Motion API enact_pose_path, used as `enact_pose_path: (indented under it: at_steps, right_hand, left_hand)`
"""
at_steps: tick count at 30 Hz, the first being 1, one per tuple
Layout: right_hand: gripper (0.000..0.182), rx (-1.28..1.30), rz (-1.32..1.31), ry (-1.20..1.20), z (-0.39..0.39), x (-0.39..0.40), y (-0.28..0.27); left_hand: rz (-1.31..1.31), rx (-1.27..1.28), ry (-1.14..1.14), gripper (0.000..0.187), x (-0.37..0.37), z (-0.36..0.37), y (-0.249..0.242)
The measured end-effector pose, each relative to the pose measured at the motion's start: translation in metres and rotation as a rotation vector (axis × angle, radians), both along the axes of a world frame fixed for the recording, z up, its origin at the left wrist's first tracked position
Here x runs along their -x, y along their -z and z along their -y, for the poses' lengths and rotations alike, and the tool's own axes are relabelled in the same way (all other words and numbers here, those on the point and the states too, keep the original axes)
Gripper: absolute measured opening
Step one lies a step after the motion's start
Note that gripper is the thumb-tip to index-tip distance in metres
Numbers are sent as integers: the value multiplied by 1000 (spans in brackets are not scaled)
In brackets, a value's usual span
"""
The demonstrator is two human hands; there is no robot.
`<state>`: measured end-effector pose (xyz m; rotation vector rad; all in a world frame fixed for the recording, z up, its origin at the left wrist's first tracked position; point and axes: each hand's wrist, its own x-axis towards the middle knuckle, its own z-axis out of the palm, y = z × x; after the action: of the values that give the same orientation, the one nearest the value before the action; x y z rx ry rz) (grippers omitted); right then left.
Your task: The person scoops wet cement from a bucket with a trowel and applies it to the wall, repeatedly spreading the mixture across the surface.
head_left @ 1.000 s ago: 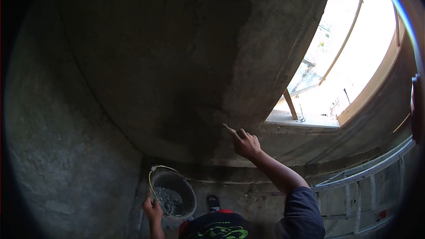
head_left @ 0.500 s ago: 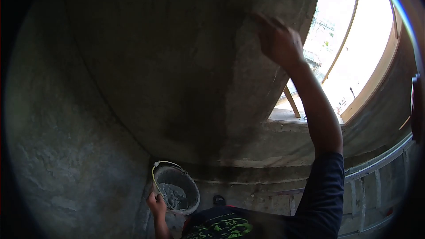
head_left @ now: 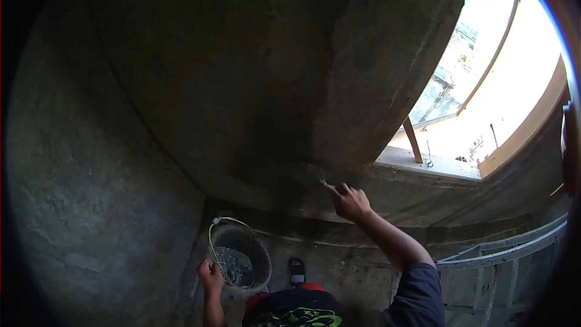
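Observation:
At the bottom left, my left hand (head_left: pixel 210 277) is closed at the side of a dark bucket (head_left: pixel 264 264), on its pale yellow handle (head_left: pixel 210 239). Grey wet mortar (head_left: pixel 235 265) lies inside the bucket. My right hand (head_left: pixel 352 202) grips a trowel (head_left: pixel 323 181) by its handle, low in front of the wall. The trowel's blade is dim against the dark concrete wall (head_left: pixel 284 85), close to its surface. A darker, damp-looking patch runs down the wall there.
An open window (head_left: pixel 484 72) with a wooden frame lets in bright light at the upper right. Below it a metal ladder (head_left: pixel 508 254) lies along the right side. My sandalled foot (head_left: pixel 296 269) stands on the floor beside the bucket. A second wall (head_left: pixel 91 206) rises at left.
My right hand has come down from high on the wall to low near its base, with the trowel. The view has shifted slightly. My left hand stays at the bucket.

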<state>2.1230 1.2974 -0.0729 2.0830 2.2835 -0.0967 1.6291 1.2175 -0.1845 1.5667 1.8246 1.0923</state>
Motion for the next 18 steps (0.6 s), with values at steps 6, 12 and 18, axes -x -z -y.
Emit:
enact_pose_path:
  at_steps: [6,12,18]
  right_hand:
    - [70,279,-906,-95,71,59,52]
    - [37,749,-1033,-380,55,120,37]
    - [37,724,-715,-624,17,151,64]
  left_hand:
    - [-70,-42,21,12,-4,-2,-25]
    - [-16,-75,78,23,-9,-1,-54]
    - [-22,-60,127,34,-10,-4,-92]
